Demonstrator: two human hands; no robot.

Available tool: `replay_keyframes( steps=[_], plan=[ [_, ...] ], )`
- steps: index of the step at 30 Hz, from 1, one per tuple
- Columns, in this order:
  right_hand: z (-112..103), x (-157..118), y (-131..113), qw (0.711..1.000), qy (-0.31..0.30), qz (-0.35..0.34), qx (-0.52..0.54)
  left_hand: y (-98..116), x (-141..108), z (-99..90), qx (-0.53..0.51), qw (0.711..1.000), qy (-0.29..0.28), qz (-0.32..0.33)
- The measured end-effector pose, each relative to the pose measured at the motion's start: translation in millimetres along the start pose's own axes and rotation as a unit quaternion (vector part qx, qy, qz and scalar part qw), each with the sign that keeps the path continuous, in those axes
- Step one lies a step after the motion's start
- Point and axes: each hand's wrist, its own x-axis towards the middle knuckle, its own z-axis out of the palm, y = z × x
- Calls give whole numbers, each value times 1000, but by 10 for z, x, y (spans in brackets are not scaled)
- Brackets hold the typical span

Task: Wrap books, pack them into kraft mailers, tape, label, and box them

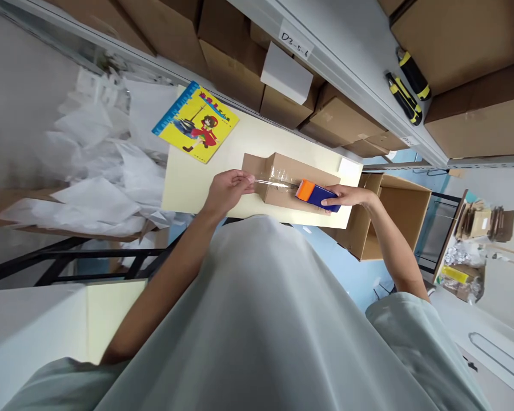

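Note:
A long brown cardboard box (289,165) lies on the pale yellow tabletop (177,185), with a flap standing out at its left end. Between my two hands runs a strip of clear tape (274,181), stretched over the box's left end. My left hand (231,191) pinches the strip's free end between thumb and fingers. A dark blue and orange tape dispenser (321,197) is gripped in my right hand (345,195), over the front side of the box. The dispenser partly covers the box.
A yellow picture book (199,123) lies at the table's back left. Behind the table, several cartons (231,57) fill a shelf, and utility knives (405,97) lie on the shelf above. An open carton (402,211) stands at the right; white crumpled paper (107,165) is heaped at the left.

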Motion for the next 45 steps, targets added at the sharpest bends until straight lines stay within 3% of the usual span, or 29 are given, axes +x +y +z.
replay_keyframes(
  steps=[5, 11, 15, 18, 21, 24, 26, 28, 31, 35, 40, 45],
  plan=[
    [9, 38, -101, 999, 0, 38, 22, -216, 298, -34, 2, 999, -16, -42],
    [21, 51, -232, 997, 0, 74, 6, -442, 589, 168, 23, 996, -60, -68],
    [49, 8, -263, 995, 20, 95, 5, -415, 594, 204, 172, 984, -49, 4],
    [85, -37, -239, 996, 29, 88, 16, -302, 427, 174, 278, 947, -41, 153],
    [115, -70, -195, 997, 25, 66, 7, -191, 205, 288, 358, 879, -146, 280],
    [105, -81, -139, 998, 33, 50, -35, -145, 96, 549, 474, 786, -240, 315],
    [74, -73, -99, 996, 34, 50, -62, -147, 109, 707, 536, 740, -254, 318],
    [35, -51, -67, 995, 19, 53, -77, -163, 151, 798, 567, 721, -234, 323],
    [-13, -2, -48, 994, -5, 44, -98, -184, 191, 821, 573, 722, -199, 332],
    [-78, -13, -14, 994, -5, 25, -106, -168, 169, 828, 583, 720, -195, 323],
    [-299, -416, 367, 995, -48, 38, -73, -105, 131, 893, 623, 705, -189, 280],
    [-601, -1068, 1032, 994, 27, 72, -80, -77, 116, 933, 641, 697, -187, 261]
  ],
)
